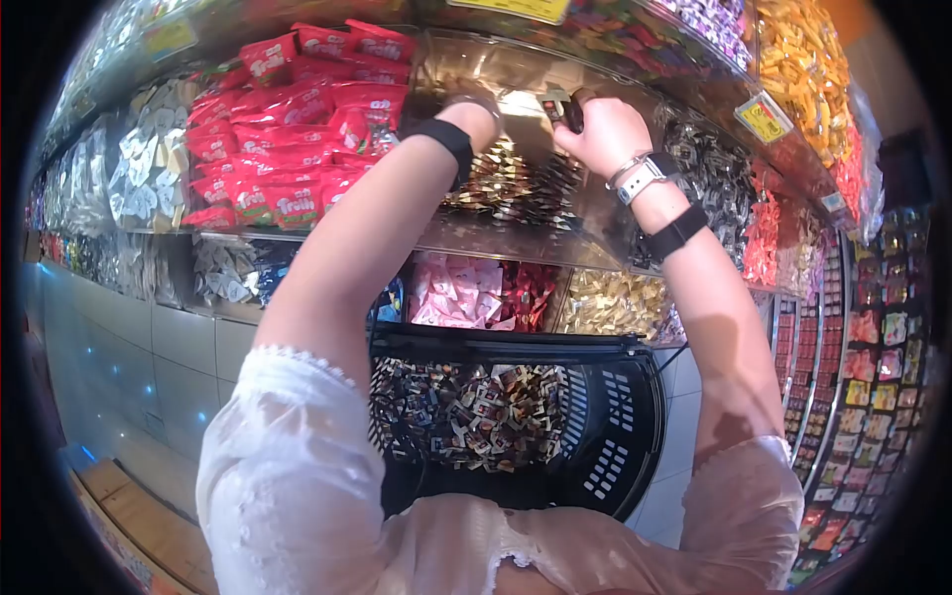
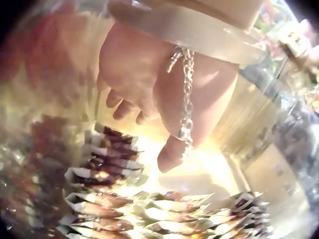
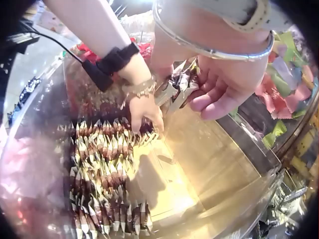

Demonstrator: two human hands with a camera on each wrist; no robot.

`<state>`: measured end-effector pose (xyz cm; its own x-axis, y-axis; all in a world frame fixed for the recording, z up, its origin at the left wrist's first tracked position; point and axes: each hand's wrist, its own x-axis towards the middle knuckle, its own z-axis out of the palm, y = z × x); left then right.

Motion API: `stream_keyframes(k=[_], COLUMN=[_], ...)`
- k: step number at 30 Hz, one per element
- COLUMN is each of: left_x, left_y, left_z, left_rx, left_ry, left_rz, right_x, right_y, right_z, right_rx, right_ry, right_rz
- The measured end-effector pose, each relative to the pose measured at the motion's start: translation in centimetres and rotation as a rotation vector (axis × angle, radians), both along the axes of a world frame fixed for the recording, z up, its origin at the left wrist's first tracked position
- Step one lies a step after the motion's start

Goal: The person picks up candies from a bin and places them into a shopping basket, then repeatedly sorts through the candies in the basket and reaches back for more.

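My right hand point(image 1: 607, 134) is raised over the right side of a clear bin and pinches several small wrapped candies point(image 3: 182, 85) with white and dark brown wrappers. My left hand point(image 3: 144, 110) reaches down into the same bin, fingertips right at the end of a row of matching candies point(image 3: 104, 149). In the left wrist view its thumb point(image 2: 172, 154) points down, spread from the other fingers, just above the stacked candies. The rows stand packed on edge along the bin's left and front. A black shopping basket point(image 1: 620, 436) below holds many loose wrapped candies point(image 1: 486, 416).
Red Trolli packets point(image 1: 297, 119) fill the bin on the left. Black-wrapped sweets point(image 1: 709, 169) lie in the bin on the right. Pink-wrapped sweets point(image 1: 456, 293) and gold ones point(image 1: 610, 302) sit in the lower shelf. A price tag point(image 1: 764, 117) hangs on the upper shelf's edge.
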<state>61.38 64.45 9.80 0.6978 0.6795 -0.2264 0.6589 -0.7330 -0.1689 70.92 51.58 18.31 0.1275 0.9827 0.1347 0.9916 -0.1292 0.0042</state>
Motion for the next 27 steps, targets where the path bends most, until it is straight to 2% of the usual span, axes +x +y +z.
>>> stream_keyframes(k=[1, 2, 3, 4, 7, 9, 12, 13, 16, 18, 19, 21, 22, 23, 25, 27], left_x=[-1.3, -1.8, -3.1, -3.9, -5.2, -5.9, -5.8, -6.3, -5.3, -4.8, -5.0, -5.6, -5.4, -4.9, -4.8, -3.5], left_y=[-1.7, -3.9, -6.3, -7.9, -9.7, -9.3, -6.9, -6.4, -4.9, -4.4, -4.3, -4.5, -4.2, -3.6, -3.5, -2.7], left_z=[1.4, 4.0, 6.3, 5.4, 5.4, 4.1, 1.9, 2.1, -2.0, -4.4, -4.3, -3.1, -3.4, -3.6, -3.0, -3.9], left_rx=[-0.141, -0.244, -0.296, -0.158, -0.408, -0.426, -0.506, -0.488, -0.492, -0.619, -0.631, -0.596, -0.615, -0.635, -0.686, -0.867], left_ry=[-0.032, 0.173, 0.165, 0.083, 0.207, 0.121, 0.102, 0.173, 0.27, 0.109, 0.111, -0.151, -0.337, -0.407, -0.763, -1.038], left_rz=[-0.172, -0.168, -0.184, -0.232, -0.317, -0.326, -0.224, -0.295, -0.316, -0.285, -0.284, -0.102, 0.046, 0.092, 0.259, 0.672], right_x=[0.1, 0.5, 0.6, 0.4, -1.4, -2.4, -3.2, -3.3, -3.3, -3.4, -3.6, -3.9, -3.4, -3.1, -2.4, -2.0], right_y=[0.6, 1.3, 2.0, 2.6, 4.7, 6.2, 8.4, 9.1, 10.5, 10.9, 10.8, 10.3, 10.0, 9.5, 8.3, 7.5], right_z=[-0.5, -1.6, -2.1, -2.4, -3.2, -4.3, -6.9, -7.9, -10.4, -11.4, -11.2, -11.1, -11.1, -11.1, -10.7, -10.5], right_rx=[0.034, 0.127, 0.13, 0.15, 0.099, 0.168, 0.197, 0.224, 0.267, 0.3, 0.288, 0.309, 0.294, 0.314, 0.27, 0.195], right_ry=[-0.045, -0.077, -0.079, -0.108, -0.176, -0.2, -0.251, -0.263, -0.273, -0.326, -0.32, -0.117, -0.002, 0.049, 0.172, 0.394], right_rz=[-0.01, 0.002, 0.016, 0.048, 0.085, 0.179, 0.207, 0.196, 0.206, 0.169, 0.171, 0.056, 0.055, 0.061, 0.041, 0.036])
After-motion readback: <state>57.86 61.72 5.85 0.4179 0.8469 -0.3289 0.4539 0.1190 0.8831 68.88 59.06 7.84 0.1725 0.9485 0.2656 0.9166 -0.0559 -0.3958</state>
